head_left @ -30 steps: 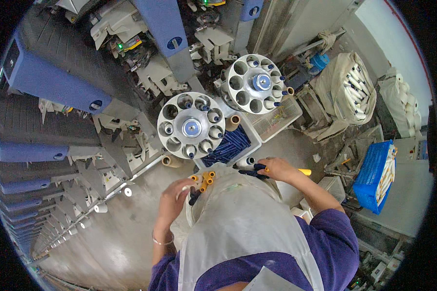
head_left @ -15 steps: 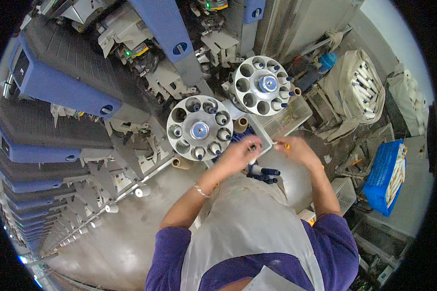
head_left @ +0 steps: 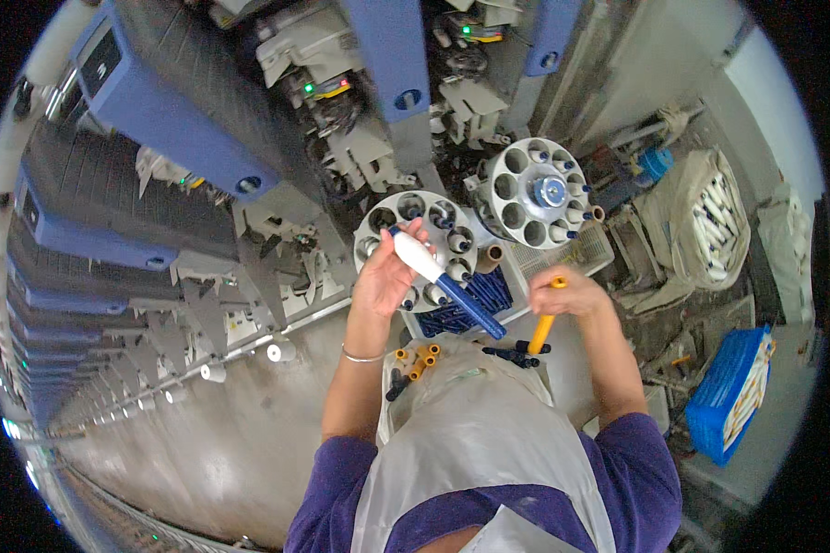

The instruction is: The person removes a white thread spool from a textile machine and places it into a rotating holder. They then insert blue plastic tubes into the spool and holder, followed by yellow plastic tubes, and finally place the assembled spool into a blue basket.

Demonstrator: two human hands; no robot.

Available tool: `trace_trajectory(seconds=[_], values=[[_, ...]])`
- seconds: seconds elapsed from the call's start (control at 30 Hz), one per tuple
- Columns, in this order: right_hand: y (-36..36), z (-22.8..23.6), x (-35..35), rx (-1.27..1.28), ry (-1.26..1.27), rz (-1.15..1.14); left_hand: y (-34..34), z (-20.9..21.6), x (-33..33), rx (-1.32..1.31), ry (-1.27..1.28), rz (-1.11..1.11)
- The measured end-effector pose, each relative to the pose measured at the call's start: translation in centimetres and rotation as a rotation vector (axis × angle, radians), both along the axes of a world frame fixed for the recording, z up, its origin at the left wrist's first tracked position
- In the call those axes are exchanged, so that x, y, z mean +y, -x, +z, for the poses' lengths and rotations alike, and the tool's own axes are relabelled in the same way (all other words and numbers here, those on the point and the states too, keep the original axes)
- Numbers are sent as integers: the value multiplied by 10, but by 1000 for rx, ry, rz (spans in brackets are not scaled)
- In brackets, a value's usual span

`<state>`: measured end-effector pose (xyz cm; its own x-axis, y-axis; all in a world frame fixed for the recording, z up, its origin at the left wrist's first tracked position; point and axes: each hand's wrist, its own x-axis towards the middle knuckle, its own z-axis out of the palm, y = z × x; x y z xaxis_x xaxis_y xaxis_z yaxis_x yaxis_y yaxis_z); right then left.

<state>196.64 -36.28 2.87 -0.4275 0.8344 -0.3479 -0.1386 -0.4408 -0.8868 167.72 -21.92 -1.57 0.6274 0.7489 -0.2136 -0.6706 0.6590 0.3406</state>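
Observation:
My left hand (head_left: 385,276) holds a yarn bobbin (head_left: 419,255), white thread wound on a dark blue tube, tilted down to the right. It is raised over the nearer round magazine (head_left: 366,230), partly covering it. Blue-tipped bobbins stand in some of that magazine's pockets. My right hand (head_left: 574,293) is closed round the upper part of a yellow tube (head_left: 542,334), which points downward. Just below it, dark tubes (head_left: 518,355) stick out of my apron (head_left: 475,415). Yellow tubes (head_left: 420,361) show at the apron's left side.
A second round magazine (head_left: 524,187) with bobbins stands farther right. Loose blue tubes (head_left: 489,290) lie in a tray beneath the magazines. At right are a sack of white bobbins (head_left: 715,226) and a blue basket (head_left: 708,405). Blue-grey machine units (head_left: 171,129) line the left.
My left hand has moved left and up, now showing the white bobbin. My right hand now shows a yellow tube hanging down. The view has shifted, so the machines appear farther right.

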Motion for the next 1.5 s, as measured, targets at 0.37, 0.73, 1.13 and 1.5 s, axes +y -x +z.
trace_trajectory(seconds=[0.37, 0.73, 1.13, 1.5], values=[[97, 27, 32, -1125, -697, 10, -9, 28, -26, 455, -274, -212], [84, 12, 47, -630, -597, -46, -12, -2, -28, 293, -89, -285], [57, 74, 11, -287, -304, -167, -22, -25, -76, -113, 419, -405], [-71, 60, -33, 72, -645, -798, 83, -33, -45, -346, 458, 16]])
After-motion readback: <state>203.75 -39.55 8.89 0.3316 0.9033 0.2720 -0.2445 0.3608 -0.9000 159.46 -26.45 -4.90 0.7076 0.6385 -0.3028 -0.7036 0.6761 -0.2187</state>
